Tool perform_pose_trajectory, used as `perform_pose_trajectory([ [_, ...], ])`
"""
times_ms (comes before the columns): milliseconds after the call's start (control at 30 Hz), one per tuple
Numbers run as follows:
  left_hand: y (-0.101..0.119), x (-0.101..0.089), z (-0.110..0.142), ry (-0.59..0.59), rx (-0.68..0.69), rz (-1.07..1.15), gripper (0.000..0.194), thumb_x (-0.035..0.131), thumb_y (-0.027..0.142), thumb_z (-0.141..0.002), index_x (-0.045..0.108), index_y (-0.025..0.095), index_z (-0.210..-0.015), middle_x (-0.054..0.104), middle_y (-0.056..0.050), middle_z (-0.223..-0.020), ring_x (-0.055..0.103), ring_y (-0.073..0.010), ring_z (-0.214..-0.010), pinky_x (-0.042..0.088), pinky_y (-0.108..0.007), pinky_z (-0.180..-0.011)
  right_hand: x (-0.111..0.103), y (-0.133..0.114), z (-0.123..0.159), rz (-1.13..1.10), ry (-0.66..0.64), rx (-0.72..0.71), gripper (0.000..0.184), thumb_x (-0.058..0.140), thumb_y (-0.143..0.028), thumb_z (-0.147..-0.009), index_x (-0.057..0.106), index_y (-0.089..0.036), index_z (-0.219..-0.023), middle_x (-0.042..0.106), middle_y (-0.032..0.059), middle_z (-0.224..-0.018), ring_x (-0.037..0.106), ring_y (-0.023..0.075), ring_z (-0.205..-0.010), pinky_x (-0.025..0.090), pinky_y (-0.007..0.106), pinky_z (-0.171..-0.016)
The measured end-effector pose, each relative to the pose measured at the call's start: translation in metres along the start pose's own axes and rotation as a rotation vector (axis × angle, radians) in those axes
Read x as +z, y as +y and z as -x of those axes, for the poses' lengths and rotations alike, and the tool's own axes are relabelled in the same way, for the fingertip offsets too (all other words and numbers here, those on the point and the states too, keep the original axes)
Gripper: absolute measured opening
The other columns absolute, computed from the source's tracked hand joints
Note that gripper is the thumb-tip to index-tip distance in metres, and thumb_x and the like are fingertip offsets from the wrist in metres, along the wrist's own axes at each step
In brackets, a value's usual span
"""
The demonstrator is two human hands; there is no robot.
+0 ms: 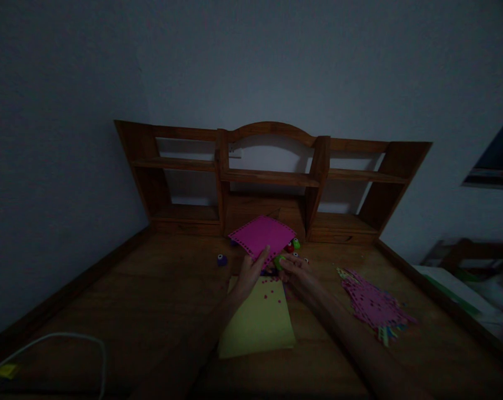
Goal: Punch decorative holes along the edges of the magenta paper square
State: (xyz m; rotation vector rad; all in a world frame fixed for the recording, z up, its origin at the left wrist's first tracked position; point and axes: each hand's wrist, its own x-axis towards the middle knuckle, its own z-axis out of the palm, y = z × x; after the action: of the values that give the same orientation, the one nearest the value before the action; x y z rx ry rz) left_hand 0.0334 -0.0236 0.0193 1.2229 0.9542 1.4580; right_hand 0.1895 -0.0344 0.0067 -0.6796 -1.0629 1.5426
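Observation:
My left hand [251,273] holds a square pink sheet [263,234] by its near edge, thumb on top, with the sheet tilted up over the desk. Small holes run along the sheet's border. My right hand [295,269] is closed over a small green paper punch [280,261] at the sheet's near right corner. Below both hands lies a yellow sheet [257,325] sprinkled with tiny pink paper dots.
A purple punch [221,259] sits left of the hands; red and green punches [293,245] sit by the sheet's right edge. A pile of punched pink sheets [374,305] lies to the right. A wooden shelf unit [272,178] backs the desk. A white cable [68,344] loops at the near left.

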Motion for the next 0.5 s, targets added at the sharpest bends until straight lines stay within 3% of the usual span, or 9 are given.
perform_pose_trajectory([
  [133, 0.001, -0.001, -0.001, -0.018, 0.020, 0.013, 0.040, 0.067, 0.051, -0.080, 0.069, 0.014, -0.094, 0.071, -0.005, -0.088, 0.062, -0.0199, -0.081, 0.046, -0.028, -0.078, -0.001, -0.001, 0.001, -0.040, 0.025, 0.002, 0.024, 0.084, -0.027, -0.070, 0.072, -0.019, -0.089, 0.071, 0.0006, -0.081, 0.060, 0.0104, -0.059, 0.047, 0.023, -0.058],
  [333, 0.015, -0.005, 0.003, 0.007, 0.165, -0.050, 0.031, 0.068, 0.047, -0.080, 0.069, 0.016, -0.081, 0.069, -0.001, -0.078, 0.059, -0.0172, -0.073, 0.045, -0.026, -0.071, -0.008, 0.002, -0.002, -0.088, 0.085, 0.001, 0.037, 0.085, -0.023, -0.068, 0.070, -0.021, -0.101, 0.074, 0.0037, -0.094, 0.067, 0.0148, -0.074, 0.052, 0.027, -0.070],
  [500, -0.005, -0.018, -0.010, 0.123, 0.082, -0.162, 0.039, 0.066, 0.052, -0.079, 0.069, 0.015, -0.066, 0.061, -0.001, -0.056, 0.054, -0.0160, -0.053, 0.039, -0.025, -0.055, -0.014, 0.005, -0.003, -0.093, 0.108, 0.000, 0.034, 0.083, -0.021, -0.070, 0.070, -0.021, -0.101, 0.074, 0.0033, -0.094, 0.067, 0.0151, -0.076, 0.054, 0.027, -0.071],
])
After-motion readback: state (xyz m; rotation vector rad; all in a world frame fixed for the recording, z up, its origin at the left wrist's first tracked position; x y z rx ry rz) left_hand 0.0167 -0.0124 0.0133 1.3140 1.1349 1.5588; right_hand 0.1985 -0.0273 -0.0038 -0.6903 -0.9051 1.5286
